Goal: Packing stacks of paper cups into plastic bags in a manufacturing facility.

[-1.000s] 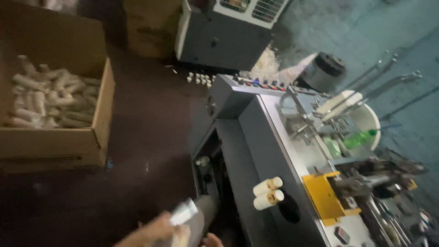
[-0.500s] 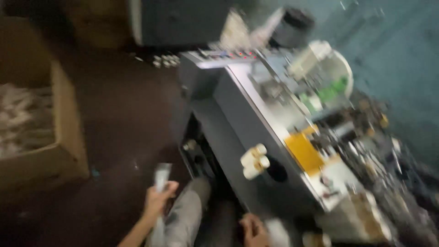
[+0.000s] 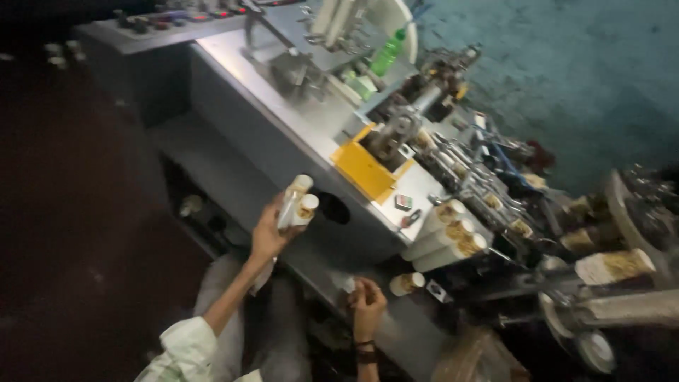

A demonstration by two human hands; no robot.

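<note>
At machine (image 3: 283, 152) front edge, near dark round port (image 3: 337, 208): left hand (image 3: 272, 230) raised, fingers clenched around two pale tubes (image 3: 297, 201), held side by side, open ends tilted up and toward port. Tubes gripped low on their bodies, likely so ends stay free. Lower, below front edge: right hand (image 3: 366, 303) pinching small white piece (image 3: 348, 284) between fingertips; piece too blurred to identify. Single short tube (image 3: 406, 284) lying just beside right hand, apart from it, on low ledge. On right part of machine top: three longer tubes (image 3: 449, 237) stacked parallel, ends showing brown inside, lying on slope toward front. Yellow guard (image 3: 364, 170) behind port, at middle of top. Green bottle (image 3: 386, 58) upright at far edge, near white bucket (image 3: 390, 21). At right edge of view: large roll (image 3: 614, 266) on spindle, clear of both hands. Grey trouser legs (image 3: 240, 318) below, against machine base; white sleeve (image 3: 182, 350) on left arm.
</note>
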